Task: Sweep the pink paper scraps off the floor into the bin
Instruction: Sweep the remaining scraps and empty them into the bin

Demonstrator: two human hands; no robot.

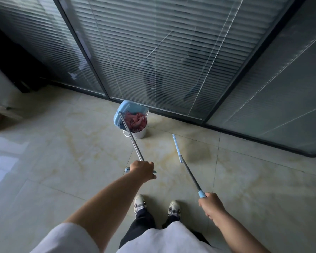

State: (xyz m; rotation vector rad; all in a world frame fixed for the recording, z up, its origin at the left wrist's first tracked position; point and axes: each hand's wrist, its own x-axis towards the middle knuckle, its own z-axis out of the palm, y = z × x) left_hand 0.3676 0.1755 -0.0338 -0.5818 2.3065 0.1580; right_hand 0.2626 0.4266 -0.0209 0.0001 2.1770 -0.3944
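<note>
While the left hand (142,169) grips the tipped blue dustpan (125,112) handle, pink paper scraps (136,121) sit over the white bin (140,132), right hand (211,204) fingers curled round the broom (185,166) handle, floor (62,152) tiled.

A: What's the state of your dustpan (123,114)?

B: Light blue, on a long metal pole. You've got it tipped over the bin (140,132), mouth facing down into it. Pink paper scraps (136,121) are piled at the mouth, right over the bin opening.

A: Bin?

B: Small, white, round, upright on the floor (62,152) just beside the glass wall. Mostly hidden under the dustpan.

A: Broom (187,167)?

B: Thin dark pole with a blue grip, slanted, pale blue head end low near the floor, right of the bin and apart from it.

A: Scraps left on the floor?

B: Can't spot any on the tiles in view.
</note>
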